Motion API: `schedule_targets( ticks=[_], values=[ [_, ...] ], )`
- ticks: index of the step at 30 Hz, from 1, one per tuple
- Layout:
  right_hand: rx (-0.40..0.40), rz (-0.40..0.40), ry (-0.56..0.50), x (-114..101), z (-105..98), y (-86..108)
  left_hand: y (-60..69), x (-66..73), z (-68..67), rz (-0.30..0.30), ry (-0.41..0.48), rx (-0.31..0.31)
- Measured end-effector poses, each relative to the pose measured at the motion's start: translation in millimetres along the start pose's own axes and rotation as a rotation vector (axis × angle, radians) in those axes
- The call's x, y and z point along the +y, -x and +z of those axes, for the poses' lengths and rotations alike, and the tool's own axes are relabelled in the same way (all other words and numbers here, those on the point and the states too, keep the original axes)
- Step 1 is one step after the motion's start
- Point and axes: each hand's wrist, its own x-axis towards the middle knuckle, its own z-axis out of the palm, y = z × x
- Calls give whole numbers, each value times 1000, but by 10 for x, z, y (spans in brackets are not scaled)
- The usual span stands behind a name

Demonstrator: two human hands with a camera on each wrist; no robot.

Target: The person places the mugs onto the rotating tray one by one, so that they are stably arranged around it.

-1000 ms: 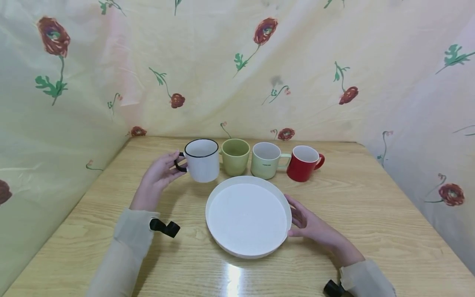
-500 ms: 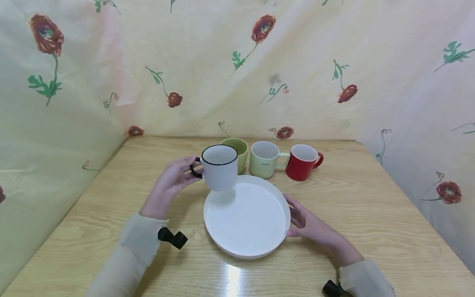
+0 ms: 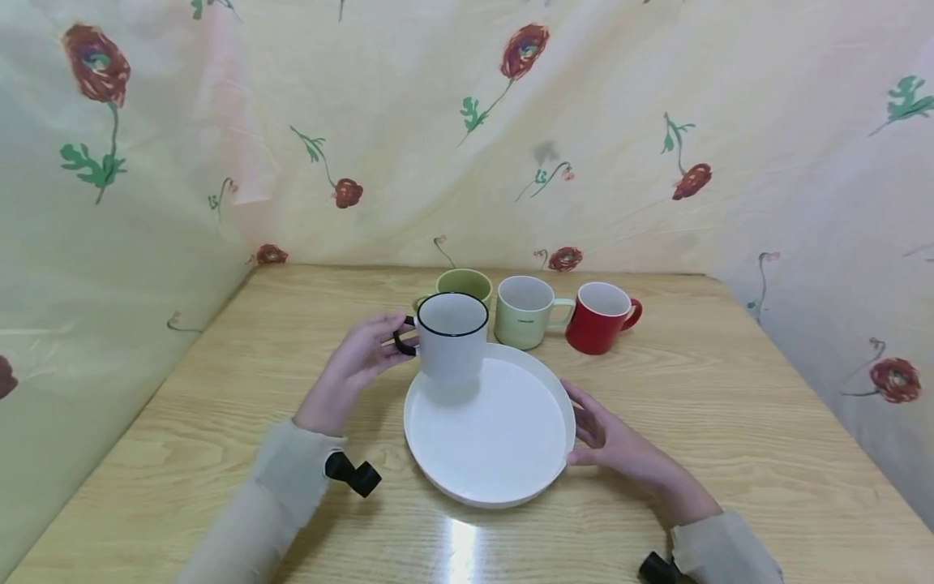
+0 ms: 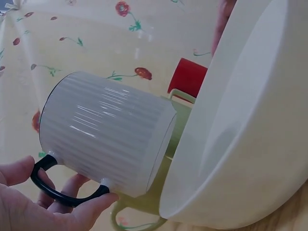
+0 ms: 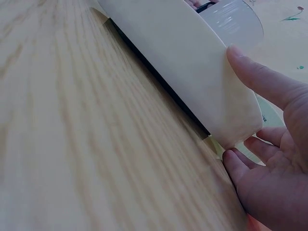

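My left hand (image 3: 367, 349) grips the black handle of a white enamel mug (image 3: 452, 345) with a black rim. The mug is upright over the left back part of a round white tray (image 3: 489, 446), casting a soft shadow on it. In the left wrist view, the ribbed side of the mug (image 4: 106, 130) shows beside the tray wall (image 4: 240, 192). My right hand (image 3: 620, 442) holds the tray's right side. In the right wrist view, the thumb (image 5: 260, 74) lies at the rim and the other fingers curl at the lower wall.
Behind the tray stand an olive-green mug (image 3: 467, 281), partly hidden by the white mug, a pale green mug (image 3: 520, 324) and a red mug (image 3: 593, 324). The wooden table (image 3: 730, 389) ends at a flowered cloth (image 3: 409, 146) at the back and sides.
My left hand has carried the white mug rightward and toward me, from beside the olive-green mug to over the tray. The right hand and tray stay in place.
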Motion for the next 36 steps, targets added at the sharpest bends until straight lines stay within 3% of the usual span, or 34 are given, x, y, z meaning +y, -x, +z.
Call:
schedule_targets(
  ticks=[7,21,31,36],
  values=[
    [14,-3,9,20,6,17,-54,-101,70,-8,-16,-14],
    [11,19,29,3,4,20,-84,-245,182,-27,-40,14],
    [18,43,44,-21,-8,3,-87,-301,206,8,-28,-10],
    [20,44,44,-36,-8,3,-94,-286,244,1,-33,12]
  ],
)
